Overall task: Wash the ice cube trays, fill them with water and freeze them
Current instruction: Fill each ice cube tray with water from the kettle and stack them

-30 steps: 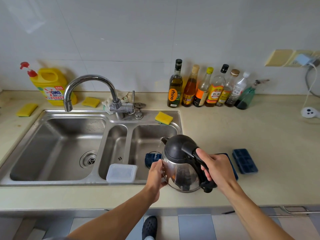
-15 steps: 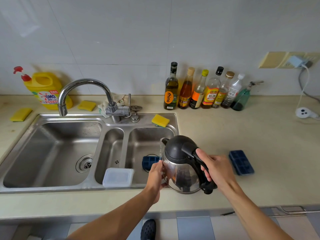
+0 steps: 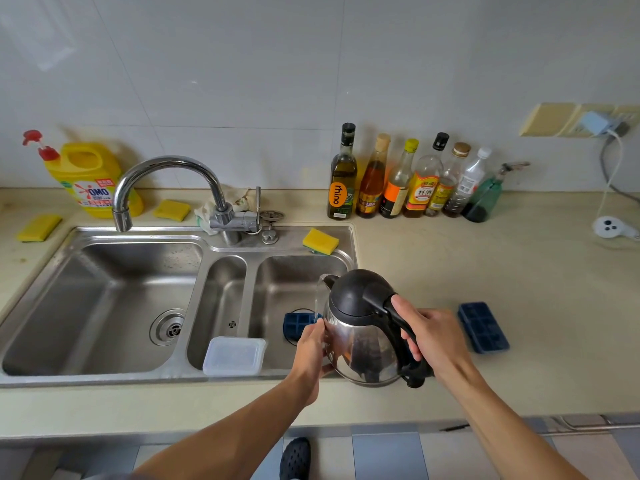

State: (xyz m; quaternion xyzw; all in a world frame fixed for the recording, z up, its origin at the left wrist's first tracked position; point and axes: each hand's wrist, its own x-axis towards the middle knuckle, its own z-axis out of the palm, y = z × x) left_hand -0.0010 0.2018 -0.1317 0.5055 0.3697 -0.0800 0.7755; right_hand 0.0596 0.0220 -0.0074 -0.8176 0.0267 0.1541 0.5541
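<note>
Forearms reach up from the bottom edge and converge on a steel kettle [image 3: 360, 348] held over the front rim of the sink [image 3: 104, 377]. The right hand [image 3: 433, 337] wraps its fingers [image 3: 414, 348] closed around the black handle, thumb lying along the top of it near the lid, wrist angled in from the right. The left hand [image 3: 311, 351] presses its palm and curled fingers against the kettle's shiny left side, steadying the body rather than enclosing it. The kettle tilts away from the person, spout pointing toward the far left over the right-hand basin, and a thin stream of water falls from the spout.

Just beyond the left hand, a dark blue ice cube tray [image 3: 297, 323] lies on the floor of the right basin, largely hidden by the hand and kettle, so its long axis cannot be made out. A second blue ice cube tray [image 3: 483, 327] lies flat on the surface just right of the right hand, its long axis running near to far, slightly angled leftward at the far end. A clear plastic lid [image 3: 233, 355] rests across the front of the narrow middle basin.

Farther back, a yellow sponge [image 3: 320, 240] sits on the sink's rear ledge, the faucet [image 3: 166, 178] arches over the left basin, and bottles [image 3: 408, 181] line the wall.
</note>
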